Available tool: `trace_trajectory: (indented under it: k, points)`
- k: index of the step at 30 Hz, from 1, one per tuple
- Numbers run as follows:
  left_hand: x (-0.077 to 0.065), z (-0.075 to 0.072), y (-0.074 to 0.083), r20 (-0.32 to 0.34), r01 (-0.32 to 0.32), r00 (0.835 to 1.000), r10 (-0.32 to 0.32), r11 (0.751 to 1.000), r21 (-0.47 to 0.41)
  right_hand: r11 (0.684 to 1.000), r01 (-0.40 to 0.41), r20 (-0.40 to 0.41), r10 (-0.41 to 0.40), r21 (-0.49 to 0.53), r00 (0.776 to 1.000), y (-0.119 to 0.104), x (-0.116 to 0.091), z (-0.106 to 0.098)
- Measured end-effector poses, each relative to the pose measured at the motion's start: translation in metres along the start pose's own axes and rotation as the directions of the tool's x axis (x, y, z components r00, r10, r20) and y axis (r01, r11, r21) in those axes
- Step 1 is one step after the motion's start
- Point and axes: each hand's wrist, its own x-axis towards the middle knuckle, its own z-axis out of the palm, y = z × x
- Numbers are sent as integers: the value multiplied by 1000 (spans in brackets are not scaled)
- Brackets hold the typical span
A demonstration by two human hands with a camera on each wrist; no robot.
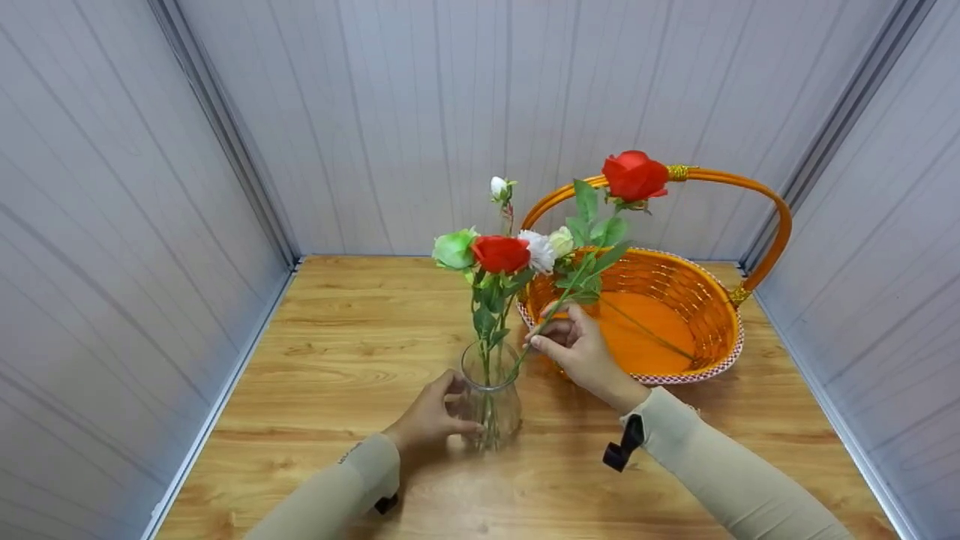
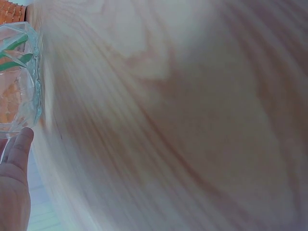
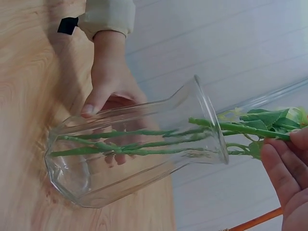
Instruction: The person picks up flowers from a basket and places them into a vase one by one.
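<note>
A clear glass vase (image 1: 507, 411) stands upright on the table. My left hand (image 1: 429, 414) holds its side, thumb in front and fingers behind the glass. In the vase are a red rose (image 1: 501, 255), a light green flower (image 1: 454, 250) and white flowers, their stems showing through the glass. My right hand (image 1: 583, 351) pinches the green stem (image 3: 240, 128) of another red rose (image 1: 635, 177). That stem slants to the right, its cut end at the vase's mouth, just inside the rim in the right wrist view. Only part of the left hand shows in the left wrist view.
An orange woven basket (image 1: 731, 358) with a tall arched handle (image 1: 780, 225) stands right behind the vase. A thin green stem (image 1: 649, 334) lies in it. Pale panel walls (image 1: 375, 135) enclose the wooden table (image 1: 337, 337) at the back and sides.
</note>
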Motion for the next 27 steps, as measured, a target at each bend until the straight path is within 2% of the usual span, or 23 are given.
trace_trajectory:
  k: [3,10,14,23,27]
  points:
    - [0,0,-1,-2,1,1000,-1,1000,-5,999,4,14,-3,-38,1000,0,1,5]
    - [0,0,-1,1,-9,1000,9,1000,-1,998,52,74,-49,-40,996,2,5,12]
    - [0,0,0,9,-4,1000,4,1000,-8,992,83,104,-73,-97,992,3,8,14]
    - [-1,1,2,9,21,1000,-20,999,-28,970,117,154,-85,-212,984,10,11,18]
    - [-2,1,3,5,28,1000,-27,999,-37,944,173,171,-128,-282,977,14,13,19]
